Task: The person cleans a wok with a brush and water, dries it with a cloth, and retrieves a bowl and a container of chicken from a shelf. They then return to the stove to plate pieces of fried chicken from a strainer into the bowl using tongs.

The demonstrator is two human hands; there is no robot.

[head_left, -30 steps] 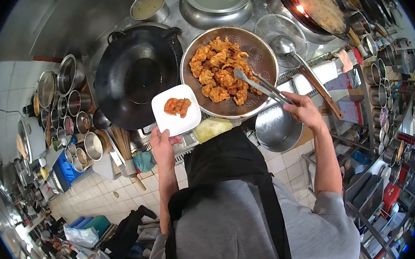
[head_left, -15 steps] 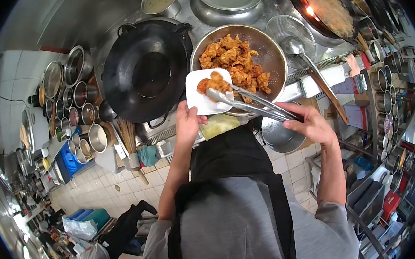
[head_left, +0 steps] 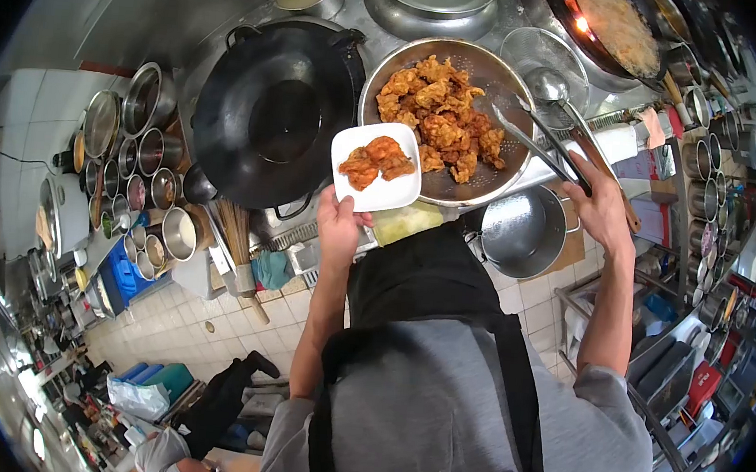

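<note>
My left hand grips the near edge of a small white square plate. On that plate lie a few pieces of fried chicken, browned and crisp-looking. A metal colander sits just beyond and to the right, with a heap of fried chicken pieces in it; the plate overlaps its left rim. My right hand is closed round metal tongs. Their tips are parted over the colander's right side, with nothing between them.
A black wok stands left of the colander. At upper right, flame burns by another wok with bubbling contents. A ladle rests on a strainer. Below the colander is a grey pot. Another person is at lower left.
The tongs have let go of the chicken, leaving it on the plate, and moved right over the colander with their tips apart. The plate stays nearly in place.
</note>
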